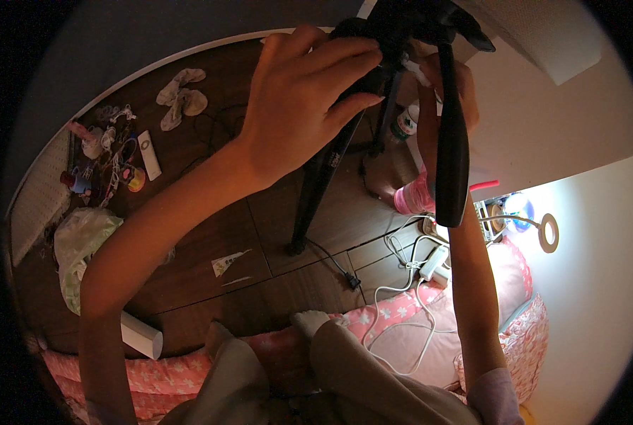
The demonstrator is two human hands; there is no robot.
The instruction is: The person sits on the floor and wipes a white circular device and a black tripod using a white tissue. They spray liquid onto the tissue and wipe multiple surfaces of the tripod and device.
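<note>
A black tripod (324, 178) stands before me, its head cut off by the top of the view. My left hand (295, 101) is laid over the upper part, with its fingers curled against the black body near the head. The long black pan handle (451, 159) hangs down at the right. Behind this handle is my right hand (464, 90), partly hidden. A crumpled white tissue or cloth (416, 70) is pinched in its fingers, close to the tripod's far side.
White cables and a power adapter (434, 263) lie by pink bedding (401, 313). A black plug (352, 281) is on the dark floor. Socks (181, 101), a white remote (149, 154), tangled small items and a plastic bag (77, 249) lie left. A lit ring lamp (548, 232) stands right.
</note>
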